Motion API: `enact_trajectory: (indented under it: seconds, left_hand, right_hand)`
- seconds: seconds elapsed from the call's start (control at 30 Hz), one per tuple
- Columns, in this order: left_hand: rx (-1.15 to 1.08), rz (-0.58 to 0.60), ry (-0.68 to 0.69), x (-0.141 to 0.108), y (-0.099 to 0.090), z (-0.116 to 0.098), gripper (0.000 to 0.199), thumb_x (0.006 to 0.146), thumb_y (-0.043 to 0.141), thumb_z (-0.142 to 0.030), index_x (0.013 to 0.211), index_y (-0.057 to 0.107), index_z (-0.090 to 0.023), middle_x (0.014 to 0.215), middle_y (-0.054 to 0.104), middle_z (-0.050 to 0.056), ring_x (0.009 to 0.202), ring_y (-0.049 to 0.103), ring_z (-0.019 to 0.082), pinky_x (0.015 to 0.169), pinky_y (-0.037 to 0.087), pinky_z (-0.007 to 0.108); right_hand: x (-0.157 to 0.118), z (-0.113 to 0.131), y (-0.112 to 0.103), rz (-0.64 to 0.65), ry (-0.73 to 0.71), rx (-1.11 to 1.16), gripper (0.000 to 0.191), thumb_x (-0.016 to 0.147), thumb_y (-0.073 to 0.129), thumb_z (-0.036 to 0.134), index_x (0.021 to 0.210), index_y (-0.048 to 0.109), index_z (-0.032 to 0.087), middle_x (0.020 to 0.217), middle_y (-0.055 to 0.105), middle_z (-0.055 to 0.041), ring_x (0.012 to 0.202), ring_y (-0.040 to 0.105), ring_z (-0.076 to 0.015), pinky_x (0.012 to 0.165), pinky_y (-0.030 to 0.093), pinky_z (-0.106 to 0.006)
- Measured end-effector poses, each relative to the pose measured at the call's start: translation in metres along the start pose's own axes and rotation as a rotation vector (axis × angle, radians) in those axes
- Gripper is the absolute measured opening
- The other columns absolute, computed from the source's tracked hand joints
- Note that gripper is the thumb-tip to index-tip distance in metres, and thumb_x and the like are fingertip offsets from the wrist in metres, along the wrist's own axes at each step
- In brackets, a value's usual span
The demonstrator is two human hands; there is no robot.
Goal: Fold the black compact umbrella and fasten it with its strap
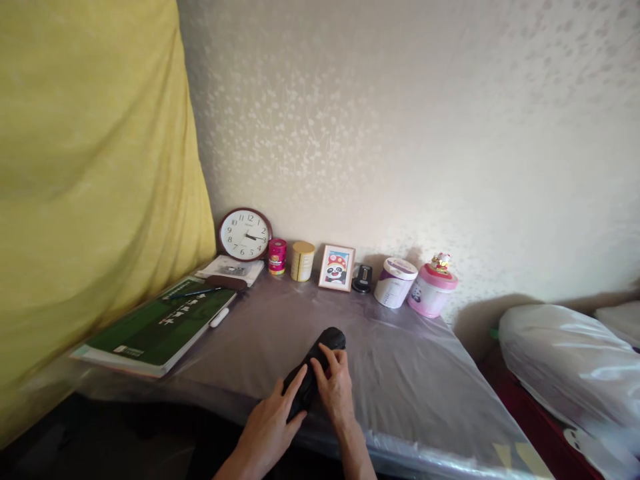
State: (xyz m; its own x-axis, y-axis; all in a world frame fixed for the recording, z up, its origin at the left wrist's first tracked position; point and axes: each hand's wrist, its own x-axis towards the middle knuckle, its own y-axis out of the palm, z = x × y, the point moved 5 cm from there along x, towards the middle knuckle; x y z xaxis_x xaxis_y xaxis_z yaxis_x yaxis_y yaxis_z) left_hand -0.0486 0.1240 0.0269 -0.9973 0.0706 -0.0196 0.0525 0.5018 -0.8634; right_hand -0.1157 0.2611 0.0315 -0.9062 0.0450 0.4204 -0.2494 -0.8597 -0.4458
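Observation:
A black, elongated item that looks like a folded umbrella (331,337) lies slantwise near the front edge of the table, its far end pointing away to the right. My left hand (274,417) grips its near part, thumb on one side and fingers on the other. Nearer the far end, my right hand (334,383) is closed on it, with thumb and fingertips pressed on its upper surface. My hands cover part of its near half.
A plastic-covered table (400,373) stands against the wall. On its left lie a green book (160,327), a pen and a white marker (219,317). Along the back stand a clock (245,233), two cans, a framed panda picture (337,268), a black stand and two tubs (395,283).

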Motion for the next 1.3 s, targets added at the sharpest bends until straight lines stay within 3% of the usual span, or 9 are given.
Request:
enact_trajectory:
  seconds: [0.2,0.37,0.5,0.6,0.77,1.0,1.13,1.3]
  left_hand:
    - [0.12,-0.001,0.008,-0.002,0.001,-0.002,0.059,0.083,0.038,-0.028,0.136,0.015,-0.037,0.114,0.051,0.009,0.084,0.062,0.019,0.073,0.047,0.031]
    - [0.12,0.008,-0.001,-0.001,-0.001,-0.003,0.059,0.082,0.039,-0.029,0.136,0.015,-0.037,0.11,0.052,0.008,0.081,0.062,0.019,0.072,0.047,0.03]
    - [0.136,0.007,-0.008,0.0,-0.001,-0.006,0.056,0.084,0.038,-0.03,0.136,0.018,-0.036,0.112,0.052,0.009,0.081,0.063,0.019,0.071,0.047,0.03]
    - [0.2,0.019,-0.017,0.0,0.003,-0.007,0.053,0.084,0.037,-0.027,0.134,0.025,-0.035,0.118,0.048,0.013,0.082,0.063,0.022,0.071,0.048,0.033]
    - [0.231,0.042,0.0,-0.002,0.007,-0.006,0.052,0.084,0.035,-0.025,0.134,0.024,-0.036,0.119,0.048,0.015,0.081,0.064,0.024,0.069,0.048,0.035]
    - [0.27,0.02,0.011,-0.004,0.011,-0.004,0.052,0.084,0.036,-0.025,0.134,0.025,-0.037,0.121,0.047,0.016,0.076,0.065,0.024,0.066,0.049,0.035]
    - [0.268,0.013,-0.009,-0.004,0.013,-0.002,0.052,0.084,0.036,-0.026,0.134,0.026,-0.031,0.126,0.044,0.018,0.079,0.065,0.022,0.069,0.049,0.035]
    - [0.221,0.002,-0.018,-0.007,0.006,0.0,0.055,0.084,0.036,-0.03,0.137,0.021,-0.026,0.128,0.043,0.019,0.083,0.064,0.023,0.073,0.049,0.036]
  right_hand:
    - [0.008,0.007,-0.004,0.101,-0.009,0.207,0.016,0.074,0.059,0.036,0.076,0.066,0.021,0.077,0.056,-0.0013,0.066,0.052,-0.013,0.063,0.043,-0.024]
    - [0.001,0.01,-0.011,0.284,0.163,0.484,0.024,0.074,0.059,0.041,0.075,0.065,0.018,0.063,0.056,0.0018,0.057,0.052,-0.0119,0.058,0.042,-0.023]
    - [-0.005,0.027,-0.017,0.393,0.131,0.557,0.022,0.073,0.062,0.038,0.07,0.066,0.017,0.068,0.059,0.0008,0.06,0.055,-0.0121,0.064,0.044,-0.024]
    - [-0.003,0.034,-0.01,0.466,0.101,0.56,0.022,0.074,0.06,0.038,0.07,0.067,0.018,0.071,0.06,-0.0003,0.062,0.056,-0.0122,0.063,0.045,-0.024]
    - [0.009,0.023,0.005,0.425,0.163,0.543,0.025,0.075,0.059,0.04,0.075,0.066,0.017,0.065,0.057,0.0012,0.059,0.057,-0.0112,0.06,0.045,-0.023]
    - [0.021,0.019,0.016,0.435,0.125,0.371,0.019,0.071,0.06,0.035,0.066,0.066,0.017,0.073,0.054,0.0014,0.042,0.049,-0.0048,0.042,0.039,-0.019]
    - [0.025,0.013,0.026,0.45,0.176,0.26,0.008,0.065,0.062,0.02,0.073,0.062,0.019,0.057,0.052,0.0062,0.035,0.046,-0.0055,0.035,0.034,-0.017]
    - [0.029,0.019,0.029,0.433,0.126,0.212,0.008,0.063,0.063,0.02,0.058,0.057,0.018,0.054,0.055,0.0041,0.034,0.044,-0.0046,0.034,0.032,-0.016]
